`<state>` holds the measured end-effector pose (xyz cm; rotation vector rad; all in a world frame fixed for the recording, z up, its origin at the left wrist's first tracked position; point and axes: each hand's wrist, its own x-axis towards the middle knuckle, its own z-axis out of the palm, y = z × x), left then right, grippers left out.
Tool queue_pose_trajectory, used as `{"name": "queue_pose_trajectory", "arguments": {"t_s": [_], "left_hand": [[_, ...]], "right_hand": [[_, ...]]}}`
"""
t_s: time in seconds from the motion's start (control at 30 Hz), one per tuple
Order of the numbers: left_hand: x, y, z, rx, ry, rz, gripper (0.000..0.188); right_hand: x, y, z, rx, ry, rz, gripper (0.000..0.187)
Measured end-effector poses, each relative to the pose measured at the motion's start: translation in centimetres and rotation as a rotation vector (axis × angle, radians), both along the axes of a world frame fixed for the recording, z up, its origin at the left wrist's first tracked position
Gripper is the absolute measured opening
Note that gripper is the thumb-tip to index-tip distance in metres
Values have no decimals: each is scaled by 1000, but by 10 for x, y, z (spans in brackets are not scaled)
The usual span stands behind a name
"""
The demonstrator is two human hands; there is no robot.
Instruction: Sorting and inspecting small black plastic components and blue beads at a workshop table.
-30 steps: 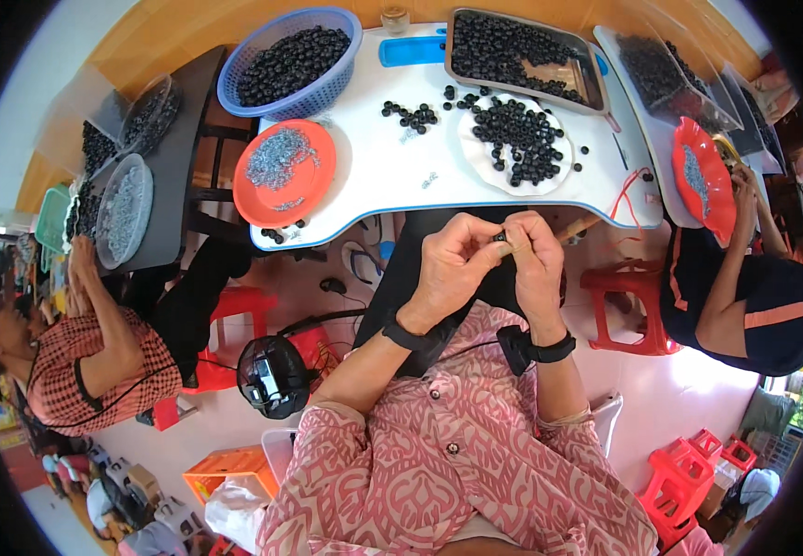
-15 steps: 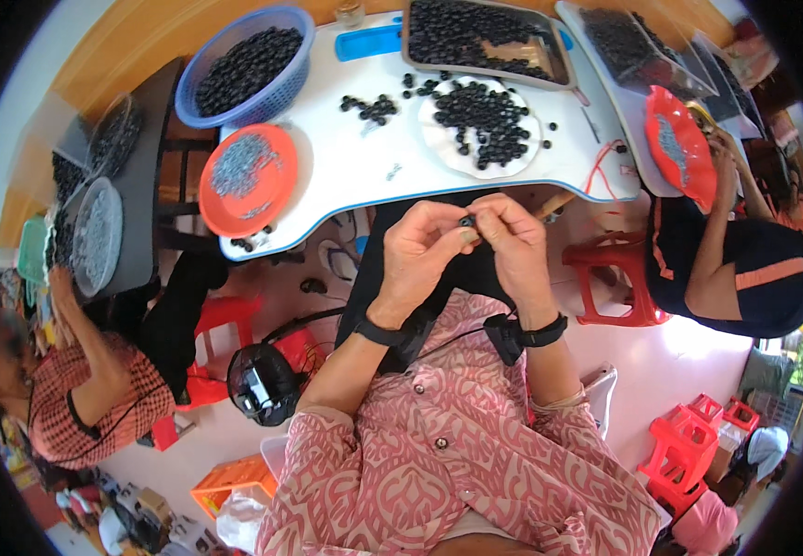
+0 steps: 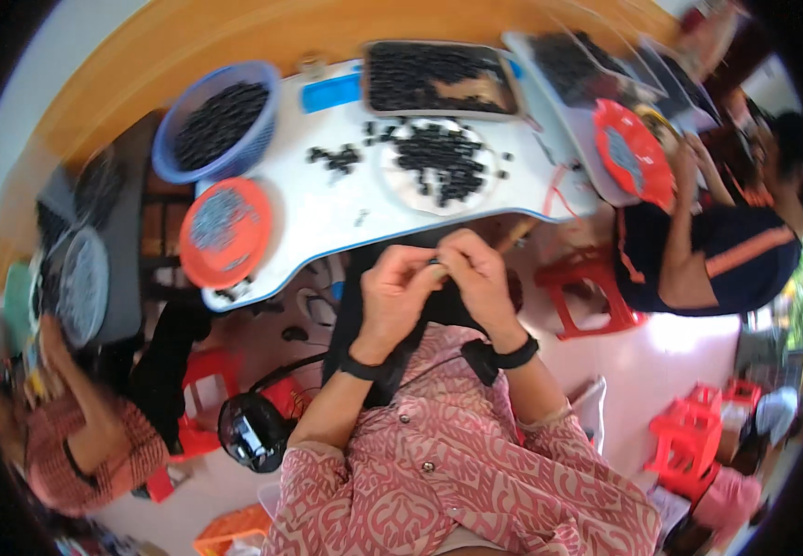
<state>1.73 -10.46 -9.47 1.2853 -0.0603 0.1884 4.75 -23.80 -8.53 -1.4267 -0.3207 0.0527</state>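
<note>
My left hand (image 3: 394, 295) and my right hand (image 3: 480, 287) meet in front of the table edge, above my lap. Their thumbs and fingers pinch together around a small dark part (image 3: 436, 261), mostly covered by the fingertips. Just beyond them, a white plate (image 3: 407, 198) on the table bears a heap of small black round parts (image 3: 439, 159). To the left, a red-orange plate (image 3: 257, 215) with small silvery pieces (image 3: 215, 222) sits at the table's corner. Loose black parts (image 3: 335, 158) lie between the two plates.
At the back stand a blue basket (image 3: 259, 146) and a rectangular tray (image 3: 443, 114), both full of black parts, near a flat blue tray (image 3: 331, 94). Co-workers sit at left and right. Red stools (image 3: 601, 324) stand on the floor; a black round object (image 3: 251, 434) is by my left arm.
The whole view has shifted, so the table and plates appear further left and lower, with some blur. My hands stay pinched together on the small part.
</note>
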Motion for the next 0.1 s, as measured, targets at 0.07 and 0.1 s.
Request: {"name": "queue_pose_trajectory", "arguments": {"t_s": [0.07,0.1], "left_hand": [[1,4,-1,23,-29,-9,16],[0,9,-3,53,-34,-28,17]], "right_hand": [[0,3,-3,44,25,24,6],[0,4,-4,66,33,45,5]]}}
